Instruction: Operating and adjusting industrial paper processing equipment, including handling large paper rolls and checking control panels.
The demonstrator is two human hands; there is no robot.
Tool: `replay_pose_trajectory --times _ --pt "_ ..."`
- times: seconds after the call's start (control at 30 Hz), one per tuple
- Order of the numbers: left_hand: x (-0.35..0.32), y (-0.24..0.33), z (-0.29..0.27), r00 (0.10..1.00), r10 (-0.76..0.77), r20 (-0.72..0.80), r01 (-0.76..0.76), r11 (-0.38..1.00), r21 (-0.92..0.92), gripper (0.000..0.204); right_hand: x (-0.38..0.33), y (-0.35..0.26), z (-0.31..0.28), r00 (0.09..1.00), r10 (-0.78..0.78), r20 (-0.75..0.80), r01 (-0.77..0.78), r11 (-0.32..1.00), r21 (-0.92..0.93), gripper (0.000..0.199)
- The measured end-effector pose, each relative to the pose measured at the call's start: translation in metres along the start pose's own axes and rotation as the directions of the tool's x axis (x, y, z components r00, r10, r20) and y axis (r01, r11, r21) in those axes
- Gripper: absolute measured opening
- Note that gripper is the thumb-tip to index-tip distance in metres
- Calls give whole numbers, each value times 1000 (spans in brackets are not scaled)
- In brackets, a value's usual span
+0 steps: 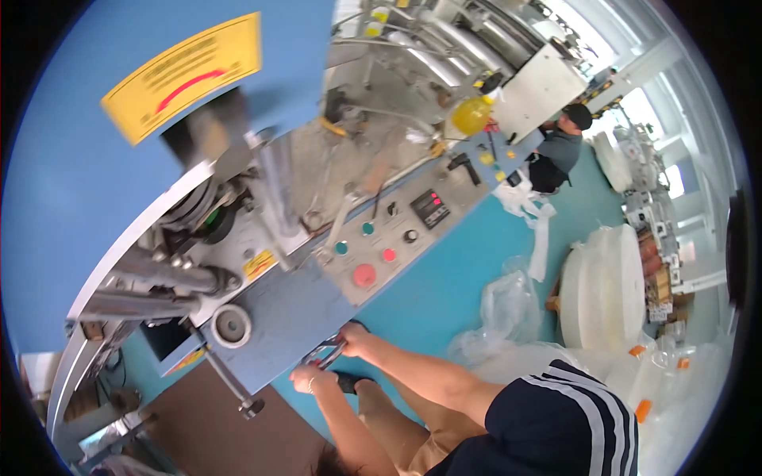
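At the near edge of a blue metal ledge (290, 317), both my hands are close together. My left hand (303, 378), with a thin band on its wrist, has its fingers closed. A short way up and to the right, my right hand (356, 338) is closed too. Between them both hands grip a small dark and silvery object with a loop-like outline (324, 351); its exact kind is too small to make out. Just beyond is a round pale ring-shaped part (231, 326) on the ledge. Right of that stands a control panel (389, 242) with coloured buttons and a lit display.
A large blue machine housing (71, 103) with a yellow label (186, 78) fills the upper left. A lever with a dark knob (252, 408) juts out beside the ledge. Large white rolls (603, 293) and clear plastic film (508, 309) lie right. Another person (558, 151) is farther off.
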State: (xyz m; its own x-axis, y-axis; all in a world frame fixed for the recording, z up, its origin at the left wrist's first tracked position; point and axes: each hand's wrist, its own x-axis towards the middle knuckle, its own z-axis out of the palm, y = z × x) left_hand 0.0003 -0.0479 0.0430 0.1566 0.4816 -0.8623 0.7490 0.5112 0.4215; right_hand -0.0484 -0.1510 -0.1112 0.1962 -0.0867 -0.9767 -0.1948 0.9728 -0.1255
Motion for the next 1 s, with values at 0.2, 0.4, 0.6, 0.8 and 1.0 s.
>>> replay_pose_trajectory --times 0.2,0.4,0.6,0.8,1.0 --pt "-15 13 -13 999 33 10 -32 999 -27 38 -81 -12 24 986 154 66 -156 988 23 8" --pt "-15 12 -18 998 60 -3 -60 998 -14 40 -59 -7 27 973 224 57 -207 954 -217 8" --pt "-3 4 -16 972 112 206 -93 990 -103 40 -43 -30 13 935 338 111 -311 928 -203 11" --pt "-6 11 -22 976 84 201 -70 995 -73 38 -101 -12 -7 983 -139 121 182 832 -524 13" --pt "4 4 -21 953 99 288 -69 991 -113 42 -103 -47 -132 863 -491 116 386 494 -779 17"
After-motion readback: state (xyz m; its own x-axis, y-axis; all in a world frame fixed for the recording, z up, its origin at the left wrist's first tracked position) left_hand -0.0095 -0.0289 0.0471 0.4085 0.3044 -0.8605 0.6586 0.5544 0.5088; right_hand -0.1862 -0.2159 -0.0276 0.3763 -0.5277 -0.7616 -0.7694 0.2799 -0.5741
